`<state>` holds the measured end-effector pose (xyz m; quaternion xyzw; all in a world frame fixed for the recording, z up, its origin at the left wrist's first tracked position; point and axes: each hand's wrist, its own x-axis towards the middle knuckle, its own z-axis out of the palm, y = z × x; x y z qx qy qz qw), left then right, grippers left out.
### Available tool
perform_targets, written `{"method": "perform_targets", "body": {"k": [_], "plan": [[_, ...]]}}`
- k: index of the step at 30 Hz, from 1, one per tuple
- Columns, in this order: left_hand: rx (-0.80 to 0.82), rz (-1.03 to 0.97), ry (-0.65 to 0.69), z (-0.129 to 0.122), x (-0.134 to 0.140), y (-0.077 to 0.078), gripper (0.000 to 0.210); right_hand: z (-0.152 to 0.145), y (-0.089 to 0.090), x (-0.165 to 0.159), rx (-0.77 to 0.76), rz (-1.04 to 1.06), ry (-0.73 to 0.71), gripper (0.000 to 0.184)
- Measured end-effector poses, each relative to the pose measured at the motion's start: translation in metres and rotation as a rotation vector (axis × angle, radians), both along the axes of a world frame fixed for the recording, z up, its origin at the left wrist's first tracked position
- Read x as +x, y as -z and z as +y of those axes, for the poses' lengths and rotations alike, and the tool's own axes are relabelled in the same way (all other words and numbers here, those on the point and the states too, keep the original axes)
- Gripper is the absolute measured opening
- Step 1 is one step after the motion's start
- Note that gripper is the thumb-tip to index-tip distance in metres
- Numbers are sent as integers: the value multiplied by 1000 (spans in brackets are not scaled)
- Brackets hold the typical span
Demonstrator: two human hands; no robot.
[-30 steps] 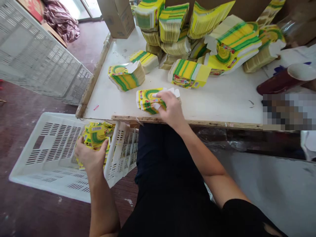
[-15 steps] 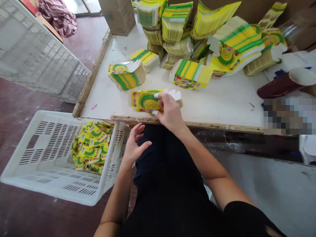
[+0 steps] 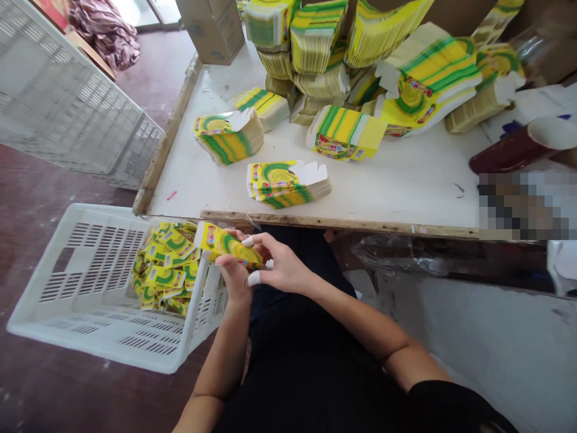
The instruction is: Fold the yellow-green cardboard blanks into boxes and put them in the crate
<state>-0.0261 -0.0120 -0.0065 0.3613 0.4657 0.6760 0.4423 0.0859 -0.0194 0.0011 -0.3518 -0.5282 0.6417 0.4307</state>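
Between my two hands, just off the table's front edge, is a small yellow-and-green printed carton [image 3: 228,243]. My left hand [image 3: 237,276] is closed around its near side and underneath, thumb on the edge. With white-covered fingertips, my right hand [image 3: 283,264] grips the carton's right end, where a bit of white flap shows. Beyond them on the table lies a short stack of flat cartons [image 3: 286,183], white flaps pointing right. To the left, below the table's level, a white plastic crate [image 3: 99,313] holds a heap of yellow-green cartons [image 3: 166,270].
More carton stacks [image 3: 315,42] are piled along the back of the white table [image 3: 383,192], with loose bundles in front. A dark red cup [image 3: 523,147] lies at the right. A cardboard box [image 3: 211,30] stands back left, near tall white crates [image 3: 67,96].
My right hand has drawn a carton off the short stack and brought it down and left toward the crate. My left hand, open before, has closed on that carton.
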Motion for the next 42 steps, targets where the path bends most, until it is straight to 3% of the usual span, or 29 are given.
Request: {"method": "perform_targets", "body": {"k": [3,7,9,11,14,18,20,22,26,32,37,42], "plan": [[-25,104,94,-9,-3,5,70,2,2,10,-14,56,40,35],[-21,215,-22,-16,-8,8,37,1,1,23,139,-68,96,9],[-79,266,-6,-15,-16,6,35,1,3,31,265,-202,154,8],[-156,267,128,-12,-28,2,46,3,6,40,417,-350,212,15],[-168,289,313,-7,-50,-7,79,4,10,52,648,-600,248,23],[-166,700,557,-6,-51,-12,101,2,10,55,835,-746,95,26],[-220,859,679,-9,-40,-10,91,0,8,53,845,-717,27,25],[-258,917,669,-13,-28,-5,70,-2,6,53,762,-659,93,25],[-199,971,475,-20,-12,1,58,-4,9,50,391,-422,357,69],[119,992,487,-28,1,9,63,-5,19,36,-171,117,-10,61],[243,1056,398,-28,0,14,62,-5,22,36,-269,162,52,68],[254,1051,448,-25,1,13,59,-9,31,34,-219,111,122,72]]}}
